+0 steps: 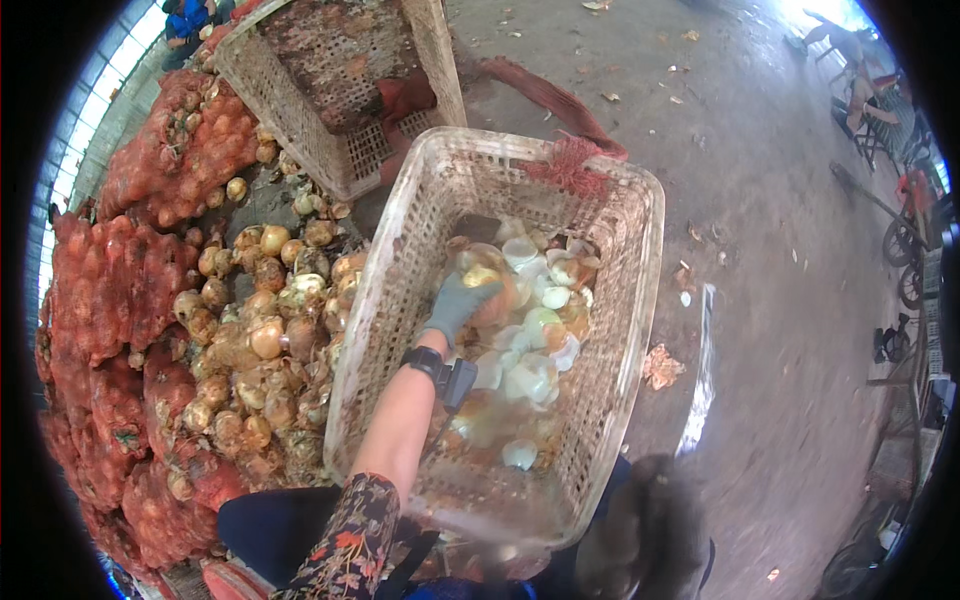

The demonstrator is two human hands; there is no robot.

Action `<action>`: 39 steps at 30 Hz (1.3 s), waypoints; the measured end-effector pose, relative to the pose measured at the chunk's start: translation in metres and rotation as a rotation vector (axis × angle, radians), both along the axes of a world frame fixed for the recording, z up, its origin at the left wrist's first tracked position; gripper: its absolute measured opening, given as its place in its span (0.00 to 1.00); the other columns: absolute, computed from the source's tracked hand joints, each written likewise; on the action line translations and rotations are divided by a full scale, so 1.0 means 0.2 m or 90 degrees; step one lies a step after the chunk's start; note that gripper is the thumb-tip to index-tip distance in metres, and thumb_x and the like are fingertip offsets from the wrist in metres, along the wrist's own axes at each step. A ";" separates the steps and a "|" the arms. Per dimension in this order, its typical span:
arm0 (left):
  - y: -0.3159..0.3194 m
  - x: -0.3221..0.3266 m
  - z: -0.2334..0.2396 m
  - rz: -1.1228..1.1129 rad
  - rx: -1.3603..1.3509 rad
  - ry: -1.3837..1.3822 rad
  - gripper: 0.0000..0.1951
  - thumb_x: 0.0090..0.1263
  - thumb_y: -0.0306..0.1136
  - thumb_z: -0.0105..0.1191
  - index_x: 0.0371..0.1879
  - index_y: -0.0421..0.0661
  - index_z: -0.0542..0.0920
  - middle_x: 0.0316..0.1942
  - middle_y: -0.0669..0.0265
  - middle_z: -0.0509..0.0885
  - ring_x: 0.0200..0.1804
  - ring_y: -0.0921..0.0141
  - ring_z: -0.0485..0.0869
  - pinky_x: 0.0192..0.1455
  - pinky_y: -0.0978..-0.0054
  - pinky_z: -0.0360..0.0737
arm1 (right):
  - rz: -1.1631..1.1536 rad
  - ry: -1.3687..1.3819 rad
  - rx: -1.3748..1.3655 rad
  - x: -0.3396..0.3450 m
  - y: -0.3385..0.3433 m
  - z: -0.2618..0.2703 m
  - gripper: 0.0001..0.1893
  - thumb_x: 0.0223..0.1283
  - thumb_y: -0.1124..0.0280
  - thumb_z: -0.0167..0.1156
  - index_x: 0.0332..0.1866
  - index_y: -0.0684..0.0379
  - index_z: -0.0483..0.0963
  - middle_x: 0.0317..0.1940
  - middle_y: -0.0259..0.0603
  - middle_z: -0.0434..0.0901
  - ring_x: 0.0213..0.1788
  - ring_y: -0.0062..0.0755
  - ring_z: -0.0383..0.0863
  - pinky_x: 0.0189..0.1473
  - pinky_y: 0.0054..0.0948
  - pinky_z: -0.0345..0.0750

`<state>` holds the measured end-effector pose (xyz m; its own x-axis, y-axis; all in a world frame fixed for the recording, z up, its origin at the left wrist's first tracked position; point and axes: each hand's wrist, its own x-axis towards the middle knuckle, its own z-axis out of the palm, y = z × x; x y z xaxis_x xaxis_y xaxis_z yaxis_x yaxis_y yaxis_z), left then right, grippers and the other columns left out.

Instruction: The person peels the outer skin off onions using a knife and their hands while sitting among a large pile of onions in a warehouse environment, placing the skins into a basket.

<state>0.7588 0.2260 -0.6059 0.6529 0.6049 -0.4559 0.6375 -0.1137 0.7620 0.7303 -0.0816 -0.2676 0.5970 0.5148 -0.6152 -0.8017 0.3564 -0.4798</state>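
My left hand, in a grey glove, reaches into a dirty, pale plastic crate. Its fingers are around a yellow-brown onion, blurred by motion. Peeled onion layers and skins, whitish and pale green, lie about it on the crate floor. A black strap with a small box is on my left wrist. At the lower right, a blurred grey-brown shape overlaps my dark trousers; whether it is my right hand I cannot tell.
Loose onions are heaped left of the crate, against red mesh sacks of onions. A second crate lies tilted behind. Red netting hangs over the near crate's far rim. People sit at the back left and right.
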 end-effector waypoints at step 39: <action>-0.69 -2.38 1.63 0.350 0.044 -0.618 0.41 0.65 0.59 0.54 0.72 0.48 0.60 0.72 0.61 0.65 0.70 0.58 0.68 0.75 0.51 0.61 | 0.672 -0.307 0.008 -1.17 0.32 -0.14 0.13 0.65 0.65 0.59 0.49 0.60 0.72 0.32 0.35 0.79 0.15 0.18 0.70 0.15 0.20 0.69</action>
<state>0.2827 0.0884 -0.2805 0.3492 0.9254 0.1476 -0.2478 -0.0607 0.9669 0.4961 -0.0184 -0.2961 0.0375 0.9008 -0.4327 -0.4381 -0.3743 -0.8172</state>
